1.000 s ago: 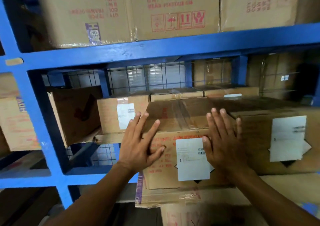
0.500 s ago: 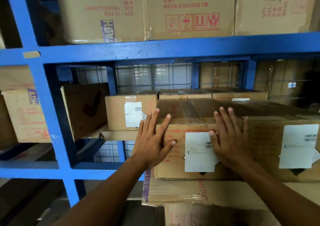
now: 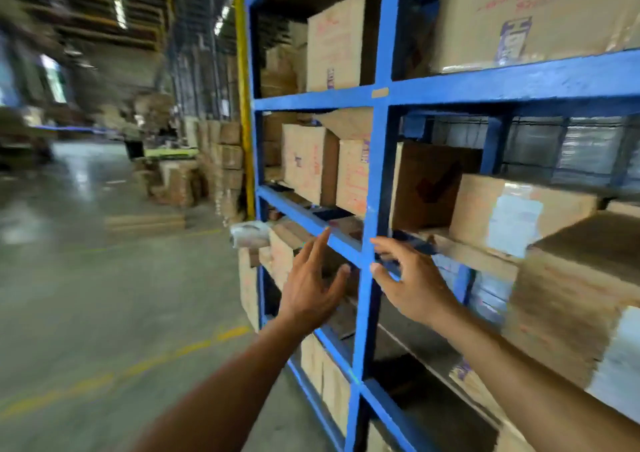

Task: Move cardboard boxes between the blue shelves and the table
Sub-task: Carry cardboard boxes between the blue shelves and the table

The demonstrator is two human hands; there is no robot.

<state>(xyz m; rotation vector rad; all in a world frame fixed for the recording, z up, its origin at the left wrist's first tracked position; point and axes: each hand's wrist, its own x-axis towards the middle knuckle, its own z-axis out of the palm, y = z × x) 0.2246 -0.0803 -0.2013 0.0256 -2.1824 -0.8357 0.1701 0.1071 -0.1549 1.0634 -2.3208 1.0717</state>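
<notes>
The blue shelves (image 3: pixel 375 188) fill the right half of the head view, packed with cardboard boxes. The labelled box (image 3: pixel 581 309) that I was touching sits on the middle shelf at the far right, blurred. Behind it stands another box with a white label (image 3: pixel 512 212). My left hand (image 3: pixel 313 285) hovers open in front of the blue upright post, fingers spread, holding nothing. My right hand (image 3: pixel 410 278) is just right of that post, fingers loosely curled and apart, also empty. Neither hand touches a box.
To the left lies the concrete warehouse floor (image 3: pixel 104 295) with yellow lines. Stacks of cardboard boxes (image 3: pixel 221 164) stand beyond the shelf end by a yellow post (image 3: pixel 242 105). Flat cardboard (image 3: pixel 145 221) lies on the floor. The view is motion-blurred.
Both hands have come off the labelled box on the middle shelf. My view has swung left, so the aisle and the shelf end now show.
</notes>
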